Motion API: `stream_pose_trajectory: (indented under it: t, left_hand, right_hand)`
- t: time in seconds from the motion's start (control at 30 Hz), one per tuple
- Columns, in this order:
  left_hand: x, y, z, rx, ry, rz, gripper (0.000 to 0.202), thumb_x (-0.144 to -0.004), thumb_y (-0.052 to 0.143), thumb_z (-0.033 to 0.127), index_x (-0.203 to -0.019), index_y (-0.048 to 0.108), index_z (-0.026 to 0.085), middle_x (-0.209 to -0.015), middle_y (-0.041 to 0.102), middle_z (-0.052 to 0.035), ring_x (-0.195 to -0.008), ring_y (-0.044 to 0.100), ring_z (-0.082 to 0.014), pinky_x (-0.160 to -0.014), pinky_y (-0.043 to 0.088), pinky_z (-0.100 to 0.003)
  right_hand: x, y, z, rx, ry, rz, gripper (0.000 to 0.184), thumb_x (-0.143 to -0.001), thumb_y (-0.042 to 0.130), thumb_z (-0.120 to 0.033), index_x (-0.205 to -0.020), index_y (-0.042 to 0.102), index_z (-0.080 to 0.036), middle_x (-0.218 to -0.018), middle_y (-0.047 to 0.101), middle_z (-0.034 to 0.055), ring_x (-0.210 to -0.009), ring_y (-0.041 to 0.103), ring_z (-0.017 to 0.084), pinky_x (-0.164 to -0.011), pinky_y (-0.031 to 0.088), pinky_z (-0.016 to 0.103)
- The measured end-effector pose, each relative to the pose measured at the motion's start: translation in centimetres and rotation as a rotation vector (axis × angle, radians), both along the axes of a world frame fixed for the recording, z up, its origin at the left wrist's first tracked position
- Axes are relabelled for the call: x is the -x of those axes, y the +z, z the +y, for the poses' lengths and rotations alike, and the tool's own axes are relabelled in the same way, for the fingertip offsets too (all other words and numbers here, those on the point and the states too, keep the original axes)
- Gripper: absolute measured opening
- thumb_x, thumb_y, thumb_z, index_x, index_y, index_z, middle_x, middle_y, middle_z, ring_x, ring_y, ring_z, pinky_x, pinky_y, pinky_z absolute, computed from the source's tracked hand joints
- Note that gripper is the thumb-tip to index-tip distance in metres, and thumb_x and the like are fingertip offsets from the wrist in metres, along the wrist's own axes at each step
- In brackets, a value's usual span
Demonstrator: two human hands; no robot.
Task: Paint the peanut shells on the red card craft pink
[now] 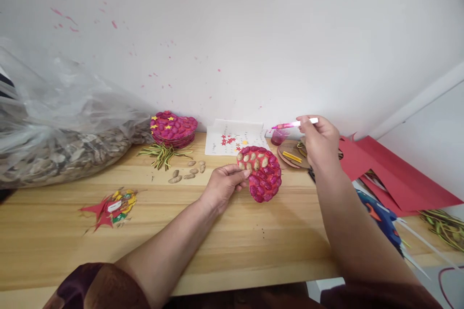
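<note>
My left hand (pixel 225 184) grips the edge of a heart-shaped peanut craft (pixel 266 181), held up above the table. Most of its peanuts are magenta; several near the upper left are plain tan. Between the fingers of my right hand (pixel 321 142) is a white-handled paintbrush (pixel 295 124), its tip wet with pink and pointing left. Just below that tip stands a small clear cup of magenta paint (pixel 278 138). Behind the craft lies a white paper (pixel 216 134) with red and yellow stars on it.
A stack of magenta peanut pieces (pixel 174 128) with yellow stars stands back left, beside green-yellow strips (pixel 163 154) and loose peanuts (pixel 192 170). A big plastic bag of peanuts (pixel 72 154) fills the left. Paper scraps (pixel 112 207) lie front left. Red paper sheets (pixel 402 174) and a glue gun (pixel 382 217) lie right.
</note>
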State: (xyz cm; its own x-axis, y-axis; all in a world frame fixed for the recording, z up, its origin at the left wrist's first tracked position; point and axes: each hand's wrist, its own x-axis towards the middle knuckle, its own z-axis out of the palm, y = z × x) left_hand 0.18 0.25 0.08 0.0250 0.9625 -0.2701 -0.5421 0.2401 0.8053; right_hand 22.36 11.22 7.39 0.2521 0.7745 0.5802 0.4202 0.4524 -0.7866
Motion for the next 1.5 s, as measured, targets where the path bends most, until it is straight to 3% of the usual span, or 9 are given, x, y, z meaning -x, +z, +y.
stream_pose_trajectory:
  t: [0.07,0.17,0.3,0.47,0.63,0.83,0.97,1.23,1.5]
  left_hand:
    - [-0.1,-0.1,-0.1,-0.023,0.006,0.026,0.05,-0.038,0.107,0.043,-0.069,0.08,0.013,-0.062,0.07,-0.002,-0.054,0.055,-0.0083,-0.049,0.036,-0.02]
    - [-0.1,-0.3,-0.2,-0.093,0.006,0.078,0.046,-0.045,0.104,0.044,-0.069,0.08,0.013,-0.062,0.068,-0.0021,-0.054,0.051,-0.0082,-0.05,0.035,-0.021]
    - [0.0,-0.9,0.0,-0.218,0.006,0.192,0.038,-0.06,0.097,0.046,-0.07,0.081,0.013,-0.058,0.063,0.0,-0.053,0.044,-0.0077,-0.053,0.034,-0.023]
    - [0.2,-1.2,0.0,-0.275,0.043,0.346,0.033,-0.069,0.091,0.045,-0.07,0.081,0.014,-0.057,0.059,0.0007,-0.054,0.042,-0.0094,-0.053,0.033,-0.024]
    - [0.1,-0.5,-0.5,-0.313,0.059,0.401,0.028,-0.071,0.088,0.043,-0.074,0.083,0.015,-0.058,0.063,-0.0002,-0.054,0.044,-0.0108,-0.052,0.036,-0.025]
    - [-0.2,0.7,-1.1,-0.35,0.112,0.37,0.017,-0.071,0.087,0.032,-0.081,0.088,0.018,-0.078,0.081,-0.0059,-0.064,0.063,-0.0157,-0.064,0.051,-0.027]
    - [-0.3,0.7,-1.1,-0.305,0.155,0.342,0.019,-0.068,0.091,0.029,-0.084,0.089,0.019,-0.085,0.084,-0.008,-0.069,0.069,-0.0185,-0.068,0.056,-0.029]
    - [0.2,0.6,-0.3,-0.217,0.129,0.327,0.025,-0.063,0.094,0.033,-0.081,0.087,0.016,-0.071,0.078,-0.0054,-0.056,0.058,-0.0127,-0.056,0.046,-0.025]
    - [0.7,0.4,-0.3,-0.281,0.008,0.474,0.028,-0.071,0.089,0.045,-0.073,0.083,0.018,-0.062,0.068,-0.0012,-0.055,0.051,-0.0145,-0.052,0.037,-0.026]
  right_hand:
    - [1.3,0.2,-3.3,-0.048,0.127,0.083,0.03,-0.092,0.069,-0.052,-0.093,0.074,-0.022,-0.073,0.064,-0.002,-0.063,0.057,0.012,-0.064,0.047,0.027]
    - [3.3,0.0,-8.1,-0.063,0.19,0.007,0.027,-0.095,0.07,-0.049,-0.094,0.076,-0.023,-0.074,0.065,-0.001,-0.065,0.058,0.013,-0.061,0.046,0.027]
    - [4.6,-1.2,-11.1,-0.144,0.227,-0.121,0.017,-0.1,0.066,-0.038,-0.102,0.074,-0.023,-0.088,0.072,0.0023,-0.073,0.064,0.015,-0.067,0.051,0.031]
    - [4.3,-2.5,-11.0,-0.322,0.258,-0.212,0.011,-0.1,0.064,-0.022,-0.107,0.072,-0.024,-0.094,0.072,0.0028,-0.084,0.065,0.017,-0.08,0.053,0.036]
    - [4.4,-2.1,-11.5,-0.454,0.269,-0.318,0.017,-0.096,0.064,-0.013,-0.108,0.071,-0.024,-0.092,0.074,0.0022,-0.085,0.064,0.018,-0.08,0.053,0.037]
    - [4.7,-1.7,-12.1,-0.526,0.225,-0.444,0.022,-0.095,0.066,-0.014,-0.112,0.07,-0.027,-0.089,0.076,0.0016,-0.085,0.066,0.021,-0.079,0.056,0.04]
    - [4.7,-1.6,-12.2,-0.564,0.191,-0.48,0.025,-0.094,0.068,-0.014,-0.114,0.069,-0.029,-0.088,0.077,0.001,-0.084,0.067,0.022,-0.079,0.056,0.04]
    - [4.5,-2.0,-12.0,-0.533,0.179,-0.404,0.025,-0.093,0.068,-0.012,-0.111,0.071,-0.029,-0.091,0.076,0.0015,-0.083,0.067,0.021,-0.078,0.056,0.04]
    - [4.4,-2.3,-11.3,-0.56,0.194,-0.399,0.024,-0.093,0.067,-0.01,-0.11,0.071,-0.026,-0.091,0.076,0.0024,-0.083,0.066,0.02,-0.077,0.055,0.039]
